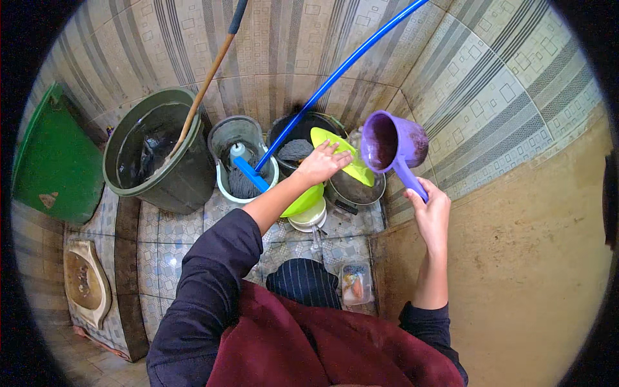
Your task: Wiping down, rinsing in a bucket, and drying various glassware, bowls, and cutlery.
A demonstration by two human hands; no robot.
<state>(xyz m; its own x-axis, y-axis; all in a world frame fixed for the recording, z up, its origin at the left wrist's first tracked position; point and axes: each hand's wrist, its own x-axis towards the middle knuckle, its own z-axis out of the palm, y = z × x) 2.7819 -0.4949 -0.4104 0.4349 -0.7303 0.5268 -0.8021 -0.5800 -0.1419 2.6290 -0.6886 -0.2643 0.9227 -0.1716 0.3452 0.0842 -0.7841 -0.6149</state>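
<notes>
My left hand (322,162) grips a lime-green plate (360,171), its fingers over the face near the upper part. The plate is tilted steeply above a metal pan (370,195) with a dark handle. In my right hand (432,213) is the handle of a purple water dipper (412,140). The dipper is tipped so its mouth faces left, toward the plate. What looks like clear water shows at its lip. Under my left forearm sits a lime-green bowl (302,204), partly hidden, on top of white dishes (308,219).
A large dark green bin (187,187) holds water and a wooden-handled tool. A mop bucket (233,132) holds a mop with a blue pole (342,71). Behind my left hand stands a black bucket (303,126). A clear container (356,284) lies by my knee; a squat toilet (87,284) is left.
</notes>
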